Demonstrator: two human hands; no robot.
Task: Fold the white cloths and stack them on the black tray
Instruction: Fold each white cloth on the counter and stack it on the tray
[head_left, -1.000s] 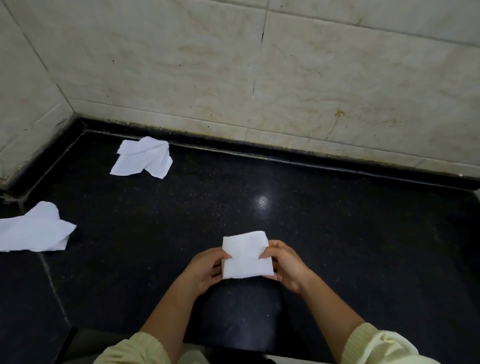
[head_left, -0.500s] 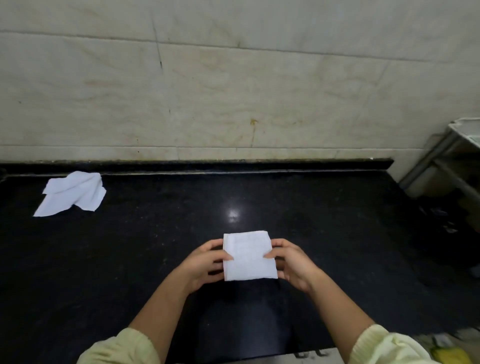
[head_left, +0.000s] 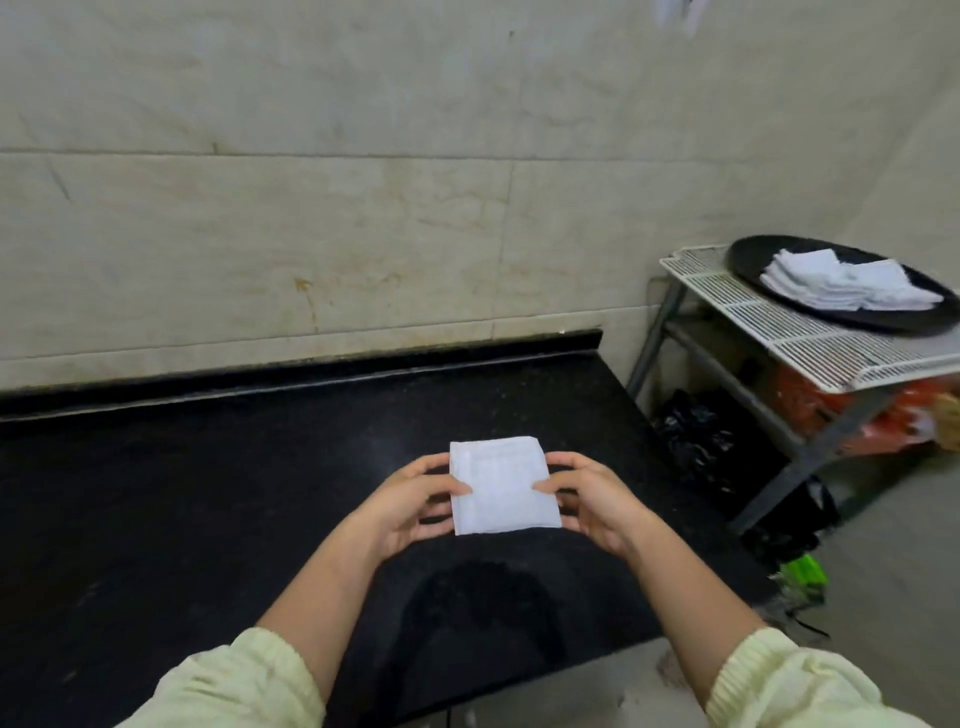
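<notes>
- Your left grip (head_left: 410, 499) pinches the left edge of the folded cloth (head_left: 501, 486), thumb on top and fingers curled under it.
- Your right grip (head_left: 592, 499) pinches the right edge the same way.
- The cloth is a flat white rectangle, held between both grips over the near right part of the tabletop (head_left: 208, 493).
- Your pale yellow sleeves (head_left: 234, 680) show at the near edge.
- The tabletop is black and speckled, and its far side meets a tiled wall (head_left: 363, 208).
- Far right, apart from the tabletop, stands a white wire rack (head_left: 810, 343).
- On the rack sits the black tray (head_left: 748, 254), which holds a loose stack (head_left: 847, 286) of folded white cloths.
- A black bag (head_left: 696, 436) lies under the rack, and a green object (head_left: 802, 571), blurred, lies on the floor nearer you.
</notes>
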